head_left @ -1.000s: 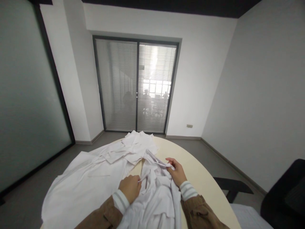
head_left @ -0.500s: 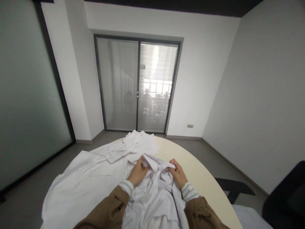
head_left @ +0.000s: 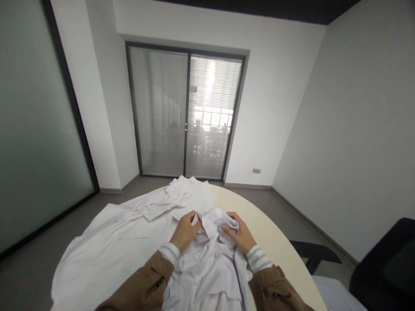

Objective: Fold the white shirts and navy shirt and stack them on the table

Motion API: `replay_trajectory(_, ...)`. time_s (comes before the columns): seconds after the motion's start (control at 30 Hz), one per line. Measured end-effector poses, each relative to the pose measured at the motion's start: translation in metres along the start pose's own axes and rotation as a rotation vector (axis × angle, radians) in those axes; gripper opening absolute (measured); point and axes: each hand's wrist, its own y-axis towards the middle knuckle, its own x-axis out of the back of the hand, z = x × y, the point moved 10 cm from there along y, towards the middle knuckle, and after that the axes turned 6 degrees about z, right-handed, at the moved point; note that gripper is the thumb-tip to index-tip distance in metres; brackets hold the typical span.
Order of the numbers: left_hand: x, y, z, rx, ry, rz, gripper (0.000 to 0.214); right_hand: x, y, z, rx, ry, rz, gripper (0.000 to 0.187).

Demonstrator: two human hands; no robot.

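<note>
Bunched in both hands, 1 crumpled white shirt [head_left: 210, 263]: pinched at its far edge by the left hand [head_left: 186, 230], gripped at a fold by the right hand [head_left: 240, 233]. Resting on the round surface [head_left: 274, 244], beside 1 spread white shirt [head_left: 106, 255]. Showing bare surface from right hand to curved edge, with 1 black chair [head_left: 385, 263] beyond.
</note>
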Motion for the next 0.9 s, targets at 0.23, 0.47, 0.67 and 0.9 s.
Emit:
replay_trajectory(0.23,0.004,-0.005,-0.006,0.041,0.206,-0.052,0.036,-0.033,-0.002,0.037,0.041,-0.387,0.103,0.096)
replay_trajectory(0.47,0.019,0.001,-0.006,0.003,-0.042,-0.143,0.041,-0.006,0.004,0.027,-0.105,-0.181,-0.153,0.046)
replay_trajectory(0.67,0.013,0.005,-0.007,0.002,-0.268,-0.058,0.041,-0.008,0.012,0.033,-0.168,0.050,-0.002,0.039)
replay_trajectory(0.9,0.022,0.003,0.012,0.184,-0.215,-0.146,0.055,-0.024,0.010,0.060,0.020,0.053,0.150,0.098)
